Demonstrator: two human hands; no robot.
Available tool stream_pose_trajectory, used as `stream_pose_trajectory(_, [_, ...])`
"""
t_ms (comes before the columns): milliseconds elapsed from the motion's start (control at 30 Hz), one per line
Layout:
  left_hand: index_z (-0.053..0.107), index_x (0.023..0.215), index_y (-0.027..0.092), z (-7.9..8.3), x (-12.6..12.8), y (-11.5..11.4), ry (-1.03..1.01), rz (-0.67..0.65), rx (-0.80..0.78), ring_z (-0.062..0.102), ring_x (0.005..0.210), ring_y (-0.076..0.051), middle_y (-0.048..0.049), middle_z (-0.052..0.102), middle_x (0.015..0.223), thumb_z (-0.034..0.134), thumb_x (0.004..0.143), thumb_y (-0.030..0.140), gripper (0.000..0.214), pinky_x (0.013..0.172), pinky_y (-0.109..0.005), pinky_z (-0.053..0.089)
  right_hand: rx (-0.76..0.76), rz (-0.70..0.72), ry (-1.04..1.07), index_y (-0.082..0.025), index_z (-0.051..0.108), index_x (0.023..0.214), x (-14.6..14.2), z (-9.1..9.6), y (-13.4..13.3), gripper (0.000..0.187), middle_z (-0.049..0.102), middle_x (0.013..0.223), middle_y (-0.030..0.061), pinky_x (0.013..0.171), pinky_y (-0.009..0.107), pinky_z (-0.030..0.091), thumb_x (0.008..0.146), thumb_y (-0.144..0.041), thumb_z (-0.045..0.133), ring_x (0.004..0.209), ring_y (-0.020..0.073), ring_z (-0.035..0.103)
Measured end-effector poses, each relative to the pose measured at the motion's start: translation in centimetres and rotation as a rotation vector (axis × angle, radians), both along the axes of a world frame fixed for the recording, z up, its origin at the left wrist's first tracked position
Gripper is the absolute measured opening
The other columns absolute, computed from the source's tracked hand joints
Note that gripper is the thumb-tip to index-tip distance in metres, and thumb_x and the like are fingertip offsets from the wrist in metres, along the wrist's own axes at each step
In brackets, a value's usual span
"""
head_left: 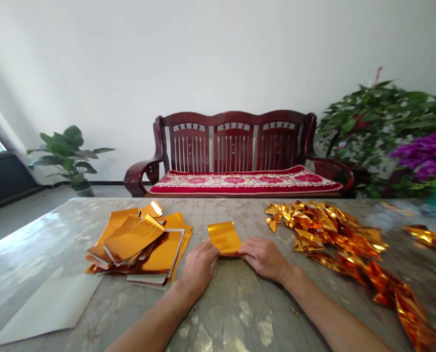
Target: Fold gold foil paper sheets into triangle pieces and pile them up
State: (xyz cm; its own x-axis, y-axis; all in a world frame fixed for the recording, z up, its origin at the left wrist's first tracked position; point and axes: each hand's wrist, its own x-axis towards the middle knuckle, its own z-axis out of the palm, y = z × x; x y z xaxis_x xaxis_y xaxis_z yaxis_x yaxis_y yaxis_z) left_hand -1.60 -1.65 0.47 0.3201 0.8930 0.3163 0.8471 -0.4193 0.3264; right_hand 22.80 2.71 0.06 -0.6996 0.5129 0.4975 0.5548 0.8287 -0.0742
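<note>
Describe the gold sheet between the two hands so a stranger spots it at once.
Find the patterned table before the dark red bench. Midway across it, the left hand and right hand hold the gold sheet by its near corners. With piled gold sheets left and crumpled foil right, it alone is held.

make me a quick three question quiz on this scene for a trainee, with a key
1. True or false: the left hand and the right hand both touch the small gold sheet.
2. Which colours show on the seat cover of the wooden bench? a) blue and yellow b) red and white c) green and black
3. Fill in: the heap of creased gold pieces lies to the ____ of the hands.

Key: 1. true; 2. b; 3. right
</note>
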Motion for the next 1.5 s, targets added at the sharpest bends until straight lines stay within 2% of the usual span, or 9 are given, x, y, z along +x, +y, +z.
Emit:
stream_pose_trajectory(167, [0.069, 0.092, 0.024, 0.2, 0.0, -0.3, 0.009, -0.033, 0.015, 0.062, 0.095, -0.017, -0.0018, 0.069, 0.094, 0.051, 0.095, 0.024, 0.018, 0.085, -0.027, 0.045, 0.01, 0.019, -0.019, -0.021, 0.067, 0.088, 0.1, 0.0, -0.1, 0.014, 0.068, 0.083, 0.0027, 0.072, 0.028, 0.044, 0.095, -0.02, 0.055, 0.08, 0.0175, 0.06])
stream_pose_trajectory(300, [0.068, 0.091, 0.024, 0.4, -0.1, -0.6, 0.012, -0.043, 0.025, 0.063, 0.092, -0.017, -0.0015, 0.069, 0.092, 0.046, 0.098, 0.029, 0.023, 0.083, -0.028, 0.046, -0.003, 0.016, -0.028, -0.021, 0.067, 0.088, 0.2, 0.2, -0.2, 0.014, 0.068, 0.083, 0.0032, 0.072, 0.028, 0.043, 0.094, -0.019, 0.054, 0.081, 0.0171, 0.059])
stream_pose_trajectory(733, [0.069, 0.09, 0.024, 0.2, -0.7, -1.9, -0.045, -0.07, 0.023, 0.065, 0.091, -0.017, -0.0025, 0.071, 0.091, 0.048, 0.096, 0.023, 0.022, 0.083, -0.027, 0.048, -0.042, 0.047, 0.021, -0.022, 0.069, 0.09, 0.5, 0.6, -0.5, 0.017, 0.069, 0.083, 0.0032, 0.073, 0.028, 0.045, 0.096, -0.02, 0.053, 0.079, 0.0163, 0.06])
stream_pose_trajectory(1100, [0.069, 0.094, 0.025, 0.0, -0.7, -2.5, -0.034, -0.062, -0.003, 0.065, 0.095, -0.018, -0.0025, 0.071, 0.097, 0.048, 0.095, 0.019, 0.022, 0.087, -0.029, 0.048, -0.052, 0.015, 0.003, -0.021, 0.069, 0.089, 1.1, 0.6, -0.8, 0.017, 0.068, 0.083, 0.0036, 0.074, 0.028, 0.045, 0.095, -0.019, 0.053, 0.081, 0.0166, 0.06])
stream_pose_trajectory(1500, [0.066, 0.104, 0.027, 0.6, -0.6, -3.1, -0.014, -0.038, -0.032, 0.064, 0.099, -0.019, -0.0016, 0.069, 0.11, 0.06, 0.089, 0.028, 0.016, 0.087, -0.031, 0.047, -0.027, -0.008, -0.024, -0.021, 0.069, 0.086, 1.4, 0.8, -1.0, 0.017, 0.068, 0.081, 0.0037, 0.072, 0.028, 0.045, 0.094, -0.018, 0.054, 0.08, 0.0171, 0.06])
